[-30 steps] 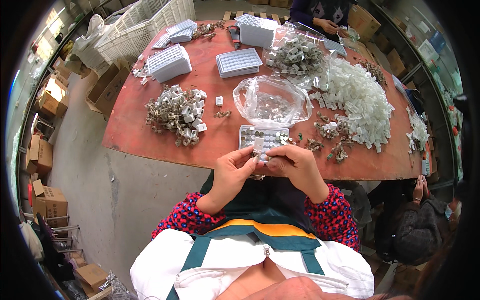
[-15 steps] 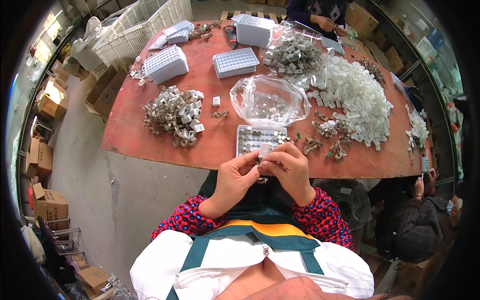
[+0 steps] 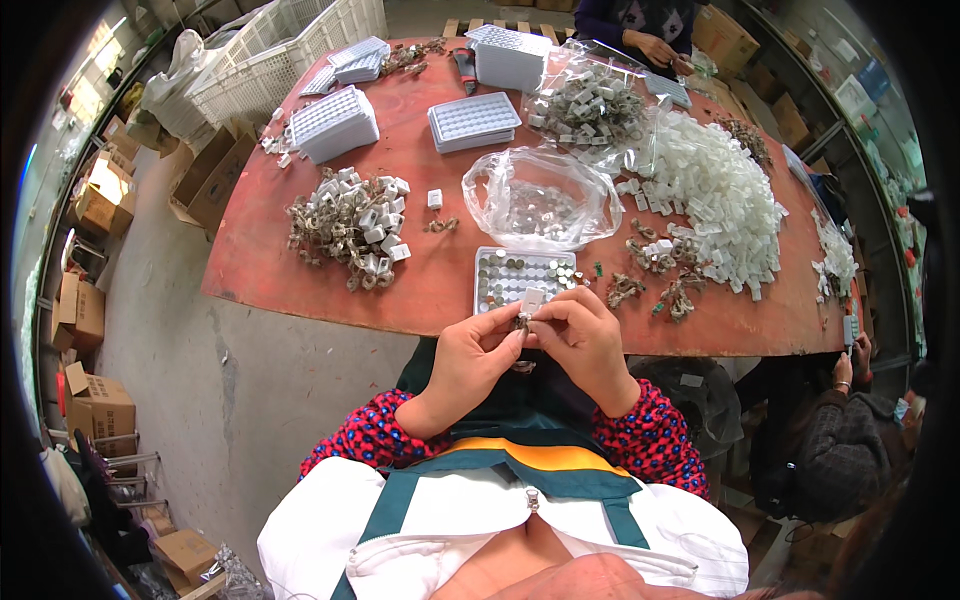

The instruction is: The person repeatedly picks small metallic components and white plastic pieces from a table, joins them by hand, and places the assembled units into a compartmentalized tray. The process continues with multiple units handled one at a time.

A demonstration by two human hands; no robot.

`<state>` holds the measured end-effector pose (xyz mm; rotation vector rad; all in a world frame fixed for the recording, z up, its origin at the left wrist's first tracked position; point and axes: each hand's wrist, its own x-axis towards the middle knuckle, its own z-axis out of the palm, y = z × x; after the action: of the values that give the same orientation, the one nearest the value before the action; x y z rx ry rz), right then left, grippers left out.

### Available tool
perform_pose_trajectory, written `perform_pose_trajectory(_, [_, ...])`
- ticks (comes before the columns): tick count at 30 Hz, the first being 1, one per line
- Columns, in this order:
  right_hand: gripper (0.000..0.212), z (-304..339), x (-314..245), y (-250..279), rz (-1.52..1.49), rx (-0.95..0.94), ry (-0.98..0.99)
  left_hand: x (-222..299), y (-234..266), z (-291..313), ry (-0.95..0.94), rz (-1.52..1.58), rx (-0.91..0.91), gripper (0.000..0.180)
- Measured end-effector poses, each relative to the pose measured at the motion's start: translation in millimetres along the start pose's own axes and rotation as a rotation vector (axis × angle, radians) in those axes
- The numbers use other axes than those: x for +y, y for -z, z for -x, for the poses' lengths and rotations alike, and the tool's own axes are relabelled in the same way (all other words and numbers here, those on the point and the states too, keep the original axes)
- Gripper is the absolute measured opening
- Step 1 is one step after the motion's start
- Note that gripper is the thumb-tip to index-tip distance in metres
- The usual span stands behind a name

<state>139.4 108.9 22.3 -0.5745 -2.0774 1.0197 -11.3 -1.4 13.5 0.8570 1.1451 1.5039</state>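
At the middle of the near edge of the table (image 3: 430,285), the left hand (image 3: 463,355) and right hand (image 3: 585,340) are both pinched on the lower end of a small white plastic piece (image 3: 534,297). Its long axis points away from the person, toward the table's far edge, the free end leaning slightly right (the dark part among the fingertips is too covered to make out). The piece overlaps, in view, the near edge of a white tray (image 3: 481,275) holding round silvery discs (image 3: 515,264).
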Motion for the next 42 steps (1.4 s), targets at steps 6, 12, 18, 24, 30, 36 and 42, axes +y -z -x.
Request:
perform_pose_trajectory(6, [0.014,0,-7,4,0.212,-0.006,0.156,-4,-1,-1,-0.023,0.027,0.019,0.044])
perform_pose_trajectory(12, [0.016,1,-13,0,0.266,-0.008,0.129,-5,1,0,0.001,0.03,0.022,0.044])
perform_pose_trajectory(18, [0.014,-7,-13,7,0.391,-0.117,0.17,-5,3,-3,0.025,0.039,-0.003,0.044])
perform_pose_trajectory(24, [0.015,-16,-17,15,0.392,-0.201,0.194,-4,5,-6,0.022,0.015,0.023,0.041])
perform_pose_trajectory(30, [0.016,-9,-11,6,0.438,-0.191,0.236,-15,9,-8,0.059,0.057,0.046,0.037])
perform_pose_trajectory(36, [0.02,-1,1,0,0.013,-0.234,-0.074,-20,13,-4,0.086,0.032,0.095,0.035])
perform_pose_trajectory(42, [0.018,-21,14,20,0.583,-0.004,0.168,-16,14,-10,0.067,-0.013,0.139,0.034])
